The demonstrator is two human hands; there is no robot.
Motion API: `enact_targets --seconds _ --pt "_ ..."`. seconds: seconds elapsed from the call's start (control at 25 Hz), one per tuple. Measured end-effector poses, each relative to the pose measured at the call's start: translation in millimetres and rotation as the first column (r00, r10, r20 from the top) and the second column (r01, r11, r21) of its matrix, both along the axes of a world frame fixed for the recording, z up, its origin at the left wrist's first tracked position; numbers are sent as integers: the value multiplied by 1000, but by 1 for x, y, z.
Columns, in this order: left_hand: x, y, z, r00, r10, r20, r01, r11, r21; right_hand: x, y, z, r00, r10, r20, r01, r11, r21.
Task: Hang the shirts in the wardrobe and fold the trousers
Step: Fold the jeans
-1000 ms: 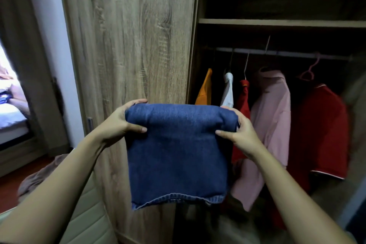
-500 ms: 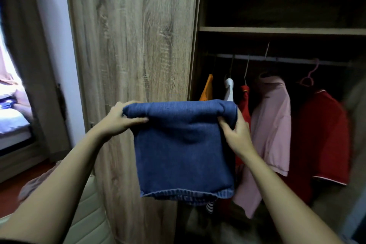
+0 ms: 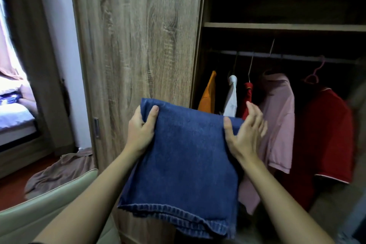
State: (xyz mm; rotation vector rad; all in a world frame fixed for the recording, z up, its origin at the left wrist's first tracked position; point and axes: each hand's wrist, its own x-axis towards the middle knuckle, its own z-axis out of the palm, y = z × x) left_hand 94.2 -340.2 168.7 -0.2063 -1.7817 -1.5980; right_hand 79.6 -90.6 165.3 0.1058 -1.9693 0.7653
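Both arms outstretched, left hand (image 3: 141, 128) and right hand (image 3: 245, 134) each pinching folded jeans (image 3: 188, 154).

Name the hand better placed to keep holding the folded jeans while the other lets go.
Left, probably. The left hand grips the top corner of the folded jeans, thumb in front, fingers behind. The right hand only pinches the far edge with its thumb, fingers straight, beside the hanging shirts.
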Motion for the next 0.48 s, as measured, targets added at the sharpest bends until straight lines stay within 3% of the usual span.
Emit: enact_targets --seconds 0.08,0.16,0.24,0.36,0.48 --pt "4 9 -1 998 -54 -9 54 998 -29 5 -9 15 999 25 24 -32 930 366" --pt "8 19 -5 996 -91 -10 91 995 -28 11 -23 25 956 69 285 -228 786 575" --pt "13 24 -7 993 -117 5 117 993 -17 10 -30 21 894 67 442 -335 757 561" --pt "7 9 -5 980 -182 74 183 983 -13 7 -33 24 915 59 399 -286 792 539" --pt "2 -15 -10 933 -275 232 311 941 -135 5 -36 38 923 86 376 -274 833 481"
